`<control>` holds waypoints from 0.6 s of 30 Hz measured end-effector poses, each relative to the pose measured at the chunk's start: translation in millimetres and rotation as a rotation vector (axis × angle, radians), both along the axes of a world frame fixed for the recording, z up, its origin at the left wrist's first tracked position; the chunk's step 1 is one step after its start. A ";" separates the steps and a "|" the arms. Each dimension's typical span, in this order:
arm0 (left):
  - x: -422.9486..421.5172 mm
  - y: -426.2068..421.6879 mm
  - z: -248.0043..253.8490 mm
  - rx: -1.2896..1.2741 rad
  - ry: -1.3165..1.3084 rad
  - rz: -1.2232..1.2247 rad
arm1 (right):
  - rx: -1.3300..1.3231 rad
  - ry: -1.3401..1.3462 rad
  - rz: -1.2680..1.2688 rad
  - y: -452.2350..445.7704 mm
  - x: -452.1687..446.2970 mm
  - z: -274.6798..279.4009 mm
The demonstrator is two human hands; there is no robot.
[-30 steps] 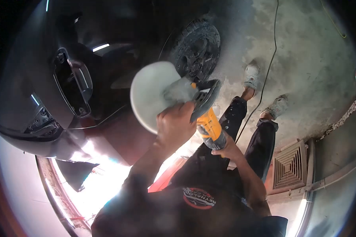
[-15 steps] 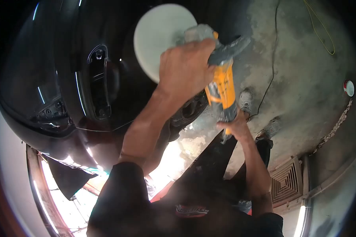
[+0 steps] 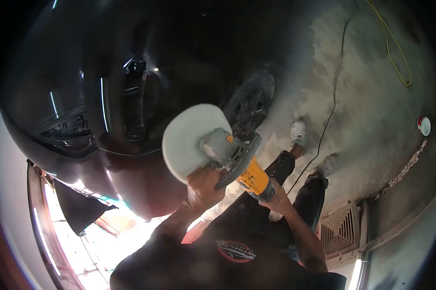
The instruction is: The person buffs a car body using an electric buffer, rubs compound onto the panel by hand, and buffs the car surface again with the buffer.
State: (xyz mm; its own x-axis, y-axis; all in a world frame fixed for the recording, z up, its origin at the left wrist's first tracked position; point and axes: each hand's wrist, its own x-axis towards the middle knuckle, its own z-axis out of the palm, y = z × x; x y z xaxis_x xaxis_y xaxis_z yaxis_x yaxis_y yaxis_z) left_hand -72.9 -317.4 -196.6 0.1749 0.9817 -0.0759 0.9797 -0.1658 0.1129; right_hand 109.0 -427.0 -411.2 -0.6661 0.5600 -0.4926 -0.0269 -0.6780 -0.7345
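Note:
A yellow and grey polisher (image 3: 253, 178) with a broad white round pad (image 3: 191, 140) is held in both hands. My left hand (image 3: 206, 187) is wrapped round its dark front handle, close to the pad. Around the rear end of the yellow body closes my right hand (image 3: 277, 197). The pad faces the glossy black car body (image 3: 145, 179), low on its panel near the wheel (image 3: 254, 101). Whether the pad touches the paint I cannot tell for certain.
A dark cord (image 3: 335, 92) runs along the concrete floor by my shoes (image 3: 299, 133). Further right lie a yellow cable (image 3: 397, 53) and a small red and white tub (image 3: 423, 125). A square vent grille (image 3: 341, 224) is at lower right.
The polisher has come down and closer to my body, from higher on the black panel to its lower part. Both hands keep their hold, and my left arm is more bent.

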 end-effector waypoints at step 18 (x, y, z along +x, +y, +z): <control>28.9 190.4 78.6 0.329 -0.033 -0.268 | 0.340 -0.122 -0.249 201.6 6.5 77.0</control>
State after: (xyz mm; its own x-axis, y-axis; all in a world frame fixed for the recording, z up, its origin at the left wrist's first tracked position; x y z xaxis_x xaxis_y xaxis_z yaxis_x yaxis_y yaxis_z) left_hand -44.0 -127.1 -117.9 0.4248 0.8718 0.2439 0.8936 -0.4470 0.0417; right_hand 115.5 -225.4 -334.2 -0.4382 0.8402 -0.3195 -0.0579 -0.3810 -0.9227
